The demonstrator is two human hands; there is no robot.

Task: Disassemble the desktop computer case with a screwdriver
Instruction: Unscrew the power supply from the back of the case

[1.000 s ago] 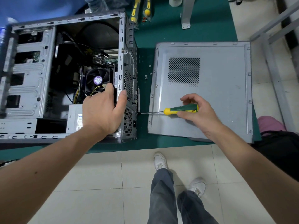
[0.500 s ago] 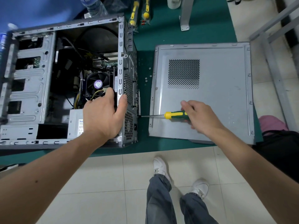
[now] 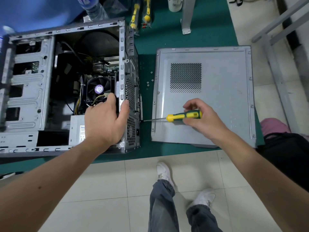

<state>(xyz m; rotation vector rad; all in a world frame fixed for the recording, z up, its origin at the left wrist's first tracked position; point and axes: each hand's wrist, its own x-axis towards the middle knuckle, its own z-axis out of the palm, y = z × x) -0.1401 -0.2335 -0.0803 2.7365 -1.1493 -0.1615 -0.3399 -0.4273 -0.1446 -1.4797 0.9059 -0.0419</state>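
Observation:
The open grey computer case [image 3: 26, 97] lies on its side on the green mat, its fan and cables showing inside. My left hand [image 3: 105, 121] grips the case's rear edge, fingers curled over the frame above the power supply [image 3: 76, 129]. My right hand [image 3: 202, 119] holds the green and yellow screwdriver [image 3: 182, 116] level, and its tip touches the rear panel [image 3: 132, 96] near the power supply. The removed side panel [image 3: 217, 101] lies flat to the right, under my right hand.
Several loose screws [image 3: 149, 82] lie on the green mat [image 3: 167, 39] between case and panel. Two yellow-handled tools [image 3: 140, 12] and a water bottle [image 3: 90, 5] sit at the back. A metal frame leg [image 3: 187, 15] stands behind; a black bag [image 3: 287, 154] is at right.
My right hand has rolled around the screwdriver handle, so more of the green grip shows now. The tip stays at the same spot on the rear panel. My left hand keeps its hold.

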